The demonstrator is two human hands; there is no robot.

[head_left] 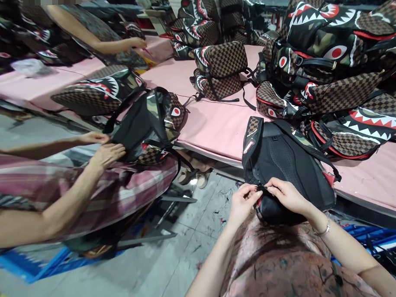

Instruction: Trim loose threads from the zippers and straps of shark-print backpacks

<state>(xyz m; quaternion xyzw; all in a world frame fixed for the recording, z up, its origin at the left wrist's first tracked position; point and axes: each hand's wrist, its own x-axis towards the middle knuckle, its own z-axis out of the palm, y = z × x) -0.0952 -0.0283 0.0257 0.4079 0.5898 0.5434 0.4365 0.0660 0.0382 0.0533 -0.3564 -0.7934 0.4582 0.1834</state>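
- Your L hand (244,204): fingers nearly closed, thumb + fingertips pinching one side of a small black piece (261,188) at the near edge of the backpack (278,152).
- Your R hand (285,194): also in a close pinch, just beside the L, on the same piece; can't tell if it's a strap end, zip or trim, too small.
- Backpack lies back panel up, btwn you & the worktop (216,126); far part on the worktop edge, near part over your lap, just under both hands.
- Shoulder strap (251,140) is beyond your L hand; best clear of your fingers, or it could snag.
- To do it well: pinch w/ fingertips only, L as anchor, R for the fine moves, small even pulls so the piece doesn't slip or twist.
- Rest your wrists low; the bag's weight could tip it lapward, so let your lap carry it.
- Beyond R hand: piled bags (337,44). Far L: co-worker's hands (107,154) on another bag (129,129).
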